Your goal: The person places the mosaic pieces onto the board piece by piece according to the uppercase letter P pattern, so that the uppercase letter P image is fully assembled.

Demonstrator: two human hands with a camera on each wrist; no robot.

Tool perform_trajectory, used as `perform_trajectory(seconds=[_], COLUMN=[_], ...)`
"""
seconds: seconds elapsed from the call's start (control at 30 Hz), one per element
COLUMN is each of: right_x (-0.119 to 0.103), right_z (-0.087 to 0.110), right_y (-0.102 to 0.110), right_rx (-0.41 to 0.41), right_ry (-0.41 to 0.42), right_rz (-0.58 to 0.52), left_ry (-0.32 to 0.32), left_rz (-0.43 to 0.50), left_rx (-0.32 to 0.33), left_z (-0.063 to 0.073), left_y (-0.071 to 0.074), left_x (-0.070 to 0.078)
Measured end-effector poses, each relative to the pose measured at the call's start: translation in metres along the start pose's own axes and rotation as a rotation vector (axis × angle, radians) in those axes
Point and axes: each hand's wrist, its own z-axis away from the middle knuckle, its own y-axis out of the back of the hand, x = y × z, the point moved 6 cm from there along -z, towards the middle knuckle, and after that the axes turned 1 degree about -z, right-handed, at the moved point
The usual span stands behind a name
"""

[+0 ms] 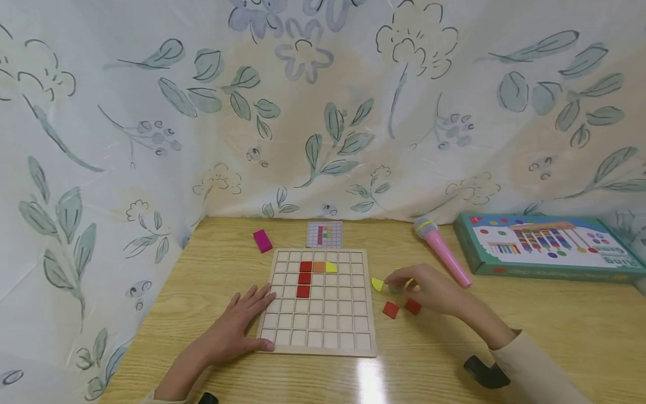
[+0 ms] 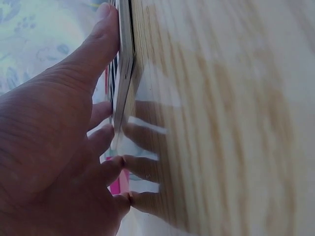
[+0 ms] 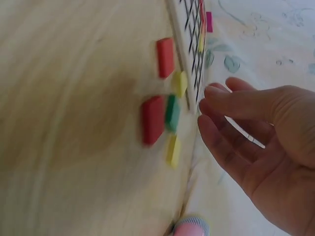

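Observation:
My left hand (image 1: 239,322) rests along the left edge of a wooden grid board (image 1: 315,339), fingers spread, thumb at its near corner. Three red squares (image 1: 304,278) form a column on the board, with an orange square (image 1: 319,267) and a yellow quarter-circle piece (image 1: 331,267) beside the top one. My right hand (image 1: 429,289) hovers over loose pieces right of the board, fingers loosely bent, with nothing seen between them. Under it lie two red squares (image 3: 152,120), a green piece (image 3: 172,113) and two yellow pieces (image 3: 180,83); the hand partly hides some in the head view.
A small pattern card (image 1: 324,234) lies behind the board, with a magenta block (image 1: 262,240) to its left. Further right are a pink toy microphone (image 1: 446,255) and a flat toy box (image 1: 550,244). A floral curtain (image 1: 323,112) hangs behind the wooden table (image 1: 202,269).

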Motion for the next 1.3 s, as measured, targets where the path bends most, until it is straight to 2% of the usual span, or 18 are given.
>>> perform_trajectory(seconds=[0.27,0.47,0.6,0.73,0.87,1.03,1.3], right_x=[0.009,0.019,0.019,0.018,0.018,0.011,-0.006], right_z=[0.030,0.035,0.038,0.040,0.040,0.036,0.014], right_y=[-0.003,-0.007,-0.007,-0.003,0.001,0.006,0.004], right_rx=[-0.066,-0.047,-0.041,-0.003,0.028,0.041,0.046], right_ry=[0.007,-0.023,0.000,0.017,-0.013,0.013,0.008], right_rz=[0.004,0.014,-0.018,-0.041,-0.017,0.010,0.026], left_ry=[-0.001,-0.009,0.000,0.000,-0.004,0.001,0.004], left_rz=[-0.010,-0.002,0.002,-0.002,-0.008,-0.004,-0.006], left_rx=[0.001,0.004,0.001,0.012,0.016,0.009,0.007], left_z=[0.000,0.000,0.001,0.001,0.000,0.000,-0.001], left_y=[0.001,0.000,-0.002,-0.001,0.000,0.000,0.000], left_x=[0.002,0.002,0.001,0.000,0.002,0.002,0.002])
